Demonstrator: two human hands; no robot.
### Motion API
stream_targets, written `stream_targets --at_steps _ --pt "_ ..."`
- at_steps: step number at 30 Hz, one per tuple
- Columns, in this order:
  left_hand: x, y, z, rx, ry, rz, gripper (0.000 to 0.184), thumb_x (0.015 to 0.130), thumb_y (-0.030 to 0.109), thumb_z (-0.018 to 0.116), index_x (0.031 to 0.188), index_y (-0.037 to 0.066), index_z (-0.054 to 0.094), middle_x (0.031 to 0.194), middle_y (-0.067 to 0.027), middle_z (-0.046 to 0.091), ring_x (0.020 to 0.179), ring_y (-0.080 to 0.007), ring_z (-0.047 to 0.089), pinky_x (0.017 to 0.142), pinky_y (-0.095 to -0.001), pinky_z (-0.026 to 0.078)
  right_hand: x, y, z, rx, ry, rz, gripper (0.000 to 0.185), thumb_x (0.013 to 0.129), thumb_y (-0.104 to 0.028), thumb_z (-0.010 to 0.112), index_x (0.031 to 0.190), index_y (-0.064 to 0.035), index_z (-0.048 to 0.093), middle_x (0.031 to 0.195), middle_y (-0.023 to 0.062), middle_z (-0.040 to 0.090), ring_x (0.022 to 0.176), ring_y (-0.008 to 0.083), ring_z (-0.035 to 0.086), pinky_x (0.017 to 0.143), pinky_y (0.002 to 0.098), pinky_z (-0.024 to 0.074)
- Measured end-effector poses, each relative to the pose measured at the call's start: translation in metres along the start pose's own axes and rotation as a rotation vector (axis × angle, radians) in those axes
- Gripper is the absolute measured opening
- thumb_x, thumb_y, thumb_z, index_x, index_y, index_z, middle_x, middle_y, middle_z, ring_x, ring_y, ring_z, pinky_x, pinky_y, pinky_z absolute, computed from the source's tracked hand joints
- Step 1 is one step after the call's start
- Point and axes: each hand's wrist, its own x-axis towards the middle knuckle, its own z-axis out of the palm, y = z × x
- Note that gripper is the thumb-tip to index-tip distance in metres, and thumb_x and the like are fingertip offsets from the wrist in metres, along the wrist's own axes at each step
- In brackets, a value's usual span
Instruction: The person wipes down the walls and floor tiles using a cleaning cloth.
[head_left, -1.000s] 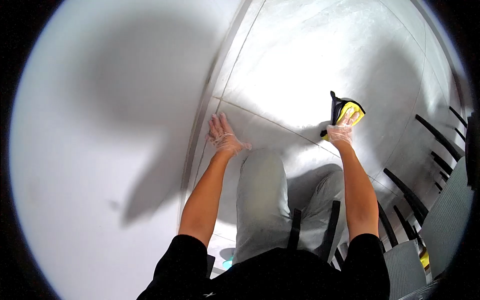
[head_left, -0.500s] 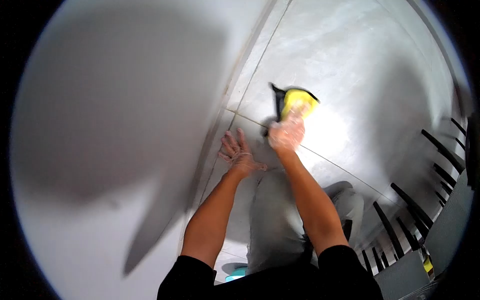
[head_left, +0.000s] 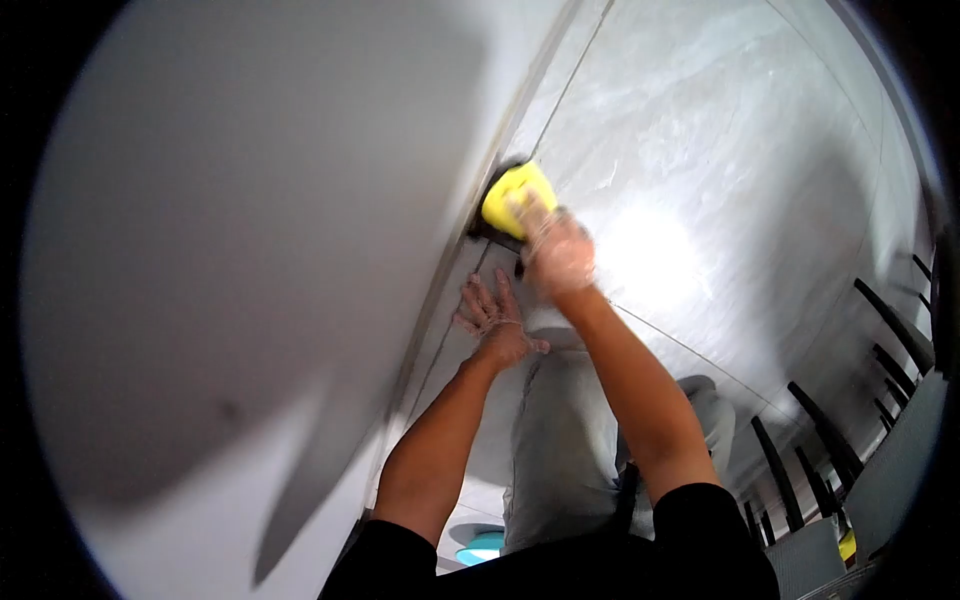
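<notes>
My right hand (head_left: 560, 250), in a clear thin glove, grips a yellow cleaning pad (head_left: 518, 198) with black material showing around its edges. The pad is pressed to the floor where it meets the wall's base; its underside is hidden. Just below it, my left hand (head_left: 500, 325), gloved the same way, lies on the floor tiles with the fingers spread and holds nothing.
A pale wall (head_left: 280, 250) rises at the left, with a narrow skirting strip along the grey tiled floor (head_left: 680, 150). Several black chair legs (head_left: 825, 430) stand at the right. Part of a turquoise object (head_left: 482, 547) shows at the bottom, near my knees.
My right hand has carried the yellow pad left, from the open tile to the foot of the wall, and the pad has turned. My left hand stays planted on the floor.
</notes>
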Motion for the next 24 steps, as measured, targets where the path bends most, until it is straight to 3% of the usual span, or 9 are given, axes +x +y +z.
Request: stream_targets --at_steps 2,4,6,7,10,13,18,22,24 --pt "-0.001 -0.003 -0.001 -0.014 -0.002 0.011 0.157 0.066 0.053 0.091 0.156 0.012 -0.03 0.157 -0.0347 -0.033 0.145 -0.0552 -0.03 0.108 -0.0787 -0.008 0.037 0.004 -0.032 0.187 0.033 0.352 0.07 0.089 -0.014 0.066 0.154 -0.0168 0.043 0.16 0.0084 0.042 0.107 0.0333 0.065 0.087 0.0401 0.058" --pt "-0.004 -0.007 0.0 -0.054 0.018 0.051 0.157 0.067 0.052 0.091 0.155 0.012 -0.032 0.157 -0.0351 -0.033 0.145 -0.0554 -0.03 0.109 -0.0781 -0.007 0.076 0.023 0.015 0.183 0.598 0.331 0.066 0.093 -0.012 0.061 0.155 -0.0075 0.039 0.147 0.0194 0.054 0.1 0.0302 0.068 0.08 0.0411 0.0593" --pt "-0.004 -0.008 0.0 -0.072 0.034 0.061 0.155 0.067 0.053 0.091 0.156 0.012 -0.03 0.157 -0.0345 -0.033 0.145 -0.0551 -0.03 0.109 -0.0779 -0.008 0.094 -0.013 -0.077 1.186 0.146 0.803 0.061 0.096 -0.01 0.055 0.154 0.0007 0.037 0.127 0.029 0.063 0.1 0.0273 0.069 0.087 0.0423 0.0573" --pt "-0.003 -0.007 0.003 -0.071 0.039 0.05 0.154 0.066 0.053 0.09 0.157 0.012 -0.027 0.158 -0.0339 -0.033 0.145 -0.0547 -0.031 0.109 -0.078 -0.008 0.097 -0.022 -0.06 1.166 0.325 0.687 0.058 0.097 -0.011 0.054 0.151 0.0038 0.04 0.111 0.0312 0.065 0.099 0.0248 0.068 0.088 0.0414 0.0563" --pt "0.005 -0.009 0.011 -0.063 0.048 0.033 0.15 0.067 0.055 0.089 0.159 0.013 -0.023 0.159 -0.0322 -0.032 0.146 -0.0533 -0.029 0.11 -0.0772 -0.008 0.076 -0.064 -0.036 0.69 0.449 0.357 0.047 0.09 -0.012 0.062 0.134 0.0045 0.06 0.133 0.0255 0.063 0.126 0.0391 0.059 0.111 0.0456 0.0449" --pt "0.015 -0.015 0.026 -0.043 0.059 0.023 0.147 0.069 0.056 0.087 0.159 0.014 -0.021 0.161 -0.0307 -0.029 0.148 -0.0518 -0.026 0.111 -0.0759 -0.007 0.03 -0.094 -0.046 0.463 -0.011 0.45 0.04 0.09 -0.019 0.067 0.128 -0.0063 0.066 0.119 0.0171 0.068 0.112 0.031 0.065 0.094 0.0429 0.0552" --pt "0.019 -0.017 0.042 0.003 0.11 0.005 0.141 0.073 0.057 0.083 0.161 0.015 -0.018 0.163 -0.0281 -0.025 0.15 -0.0492 -0.021 0.114 -0.0737 -0.006 -0.037 -0.082 -0.071 0.645 -0.304 0.339 0.029 0.101 -0.028 0.056 0.123 -0.0176 0.071 0.11 0.0115 0.071 0.097 0.0227 0.068 0.086 0.0393 0.0566" --pt "-0.005 0.0 0.012 0.093 0.159 -0.045 0.136 0.076 0.059 0.08 0.162 0.016 -0.016 0.165 -0.0261 -0.022 0.153 -0.0472 -0.018 0.116 -0.072 -0.005 -0.093 -0.03 -0.093 1.851 -0.195 0.994 0.045 0.092 -0.022 0.06 0.136 -0.0098 0.06 0.109 0.0107 0.069 0.095 0.0283 0.068 0.082 0.0404 0.0566" --pt "-0.038 0.018 -0.014 0.139 0.138 -0.069 0.133 0.076 0.059 0.079 0.162 0.02 -0.014 0.166 -0.0268 -0.018 0.153 -0.0485 -0.014 0.12 -0.0669 -0.001 -0.135 0.009 -0.117 2.409 -0.071 0.954 0.054 0.091 -0.02 0.056 0.144 -0.0092 0.051 0.116 0.0134 0.068 0.094 0.0305 0.068 0.084 0.0426 0.0578"
